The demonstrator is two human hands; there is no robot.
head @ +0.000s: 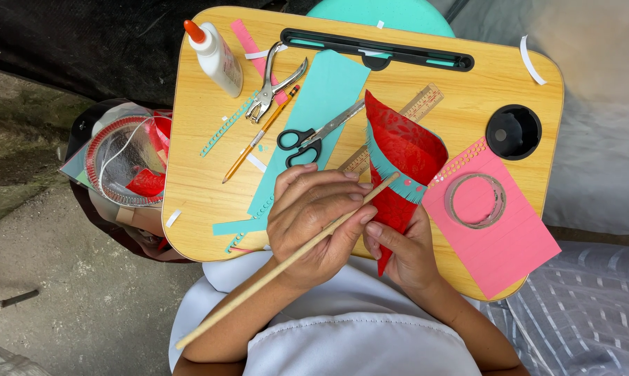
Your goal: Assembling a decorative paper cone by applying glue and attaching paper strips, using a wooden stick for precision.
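Your left hand (314, 219) is closed around the thin wooden stick (286, 261), its tip resting at the teal fringed band of the red paper cone (401, 157); your right hand (406, 254) pinches the cone's narrow lower end, just above your lap; keep the stick lying straight along the cone's side and the pinch gentle so the paper stays uncreased; the wooden lap table (196, 188) carries scissors (307, 139), a glue bottle (213, 52), a tape ring (476, 200) on pink paper (509, 244); bare concrete floor (64, 292) lies to one side.

The paper cone (405, 150) was red with a faint darker print, possibly floral, and a teal fringed band. The card (509, 240) was pink, the paper strip (314, 118) teal, the scissors (302, 143) black-handled, the lap desk (196, 188) pale woodgrain.
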